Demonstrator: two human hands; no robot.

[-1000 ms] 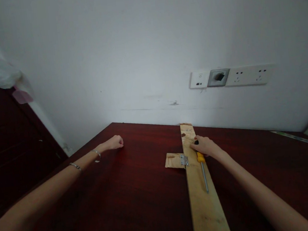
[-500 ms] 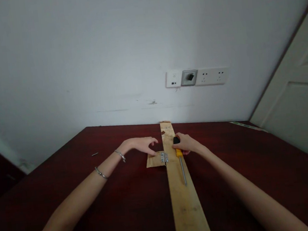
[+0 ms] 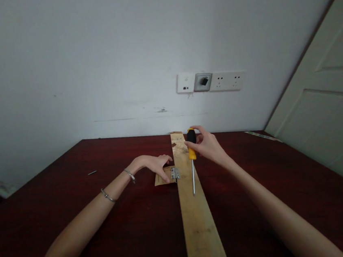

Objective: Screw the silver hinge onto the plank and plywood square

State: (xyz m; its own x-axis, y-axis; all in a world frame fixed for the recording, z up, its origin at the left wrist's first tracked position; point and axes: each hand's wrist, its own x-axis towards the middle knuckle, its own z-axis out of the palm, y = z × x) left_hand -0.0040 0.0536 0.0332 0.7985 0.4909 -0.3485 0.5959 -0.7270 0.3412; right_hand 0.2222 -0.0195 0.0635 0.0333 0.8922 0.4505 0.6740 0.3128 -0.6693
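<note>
Gripping a yellow-and-black screwdriver (image 3: 191,154), the right hand (image 3: 209,145) was observed near the right edge of the long wooden board (image 3: 200,227), thumb and fingers clamped on the handle; the screwdriver pointed downward over the board, tip contact undetermined; the left hand (image 3: 155,164) was at the board's left side, thumb and fingers apart, over a small wooden block (image 3: 161,180); a metal hinge (image 3: 175,173) spanned block and board; a thin metal pin (image 3: 92,173) lay well left of the board on the dark-red tabletop (image 3: 133,234).
</note>
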